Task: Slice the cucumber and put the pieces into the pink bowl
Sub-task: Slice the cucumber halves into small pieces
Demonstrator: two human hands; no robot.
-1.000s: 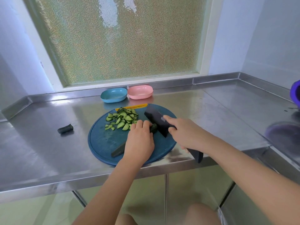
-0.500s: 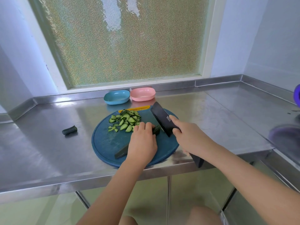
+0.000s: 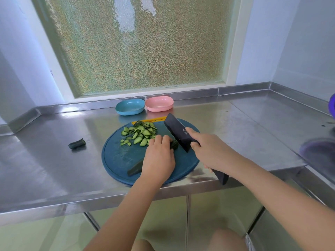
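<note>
A round dark-blue cutting board (image 3: 117, 158) lies on the steel counter. My left hand (image 3: 158, 158) presses a dark green cucumber (image 3: 135, 169) onto it; the cucumber's ends stick out on both sides of the hand. My right hand (image 3: 212, 151) grips a black cleaver (image 3: 178, 133), its blade raised just right of the cucumber's far end. A pile of several cucumber slices (image 3: 140, 133) sits on the board's far part. The empty pink bowl (image 3: 159, 103) stands behind the board by the window.
An empty blue bowl (image 3: 130, 106) stands left of the pink one. A cut cucumber end (image 3: 77, 144) lies on the counter (image 3: 54, 169) left of the board. A yellow strip (image 3: 150, 120) shows at the board's far edge. A purple object (image 3: 332, 105) is at the right edge.
The cleaver's blade has lifted and tilted up off the board beside the cucumber. My left hand stays on the cucumber. The camera view has shifted slightly.
</note>
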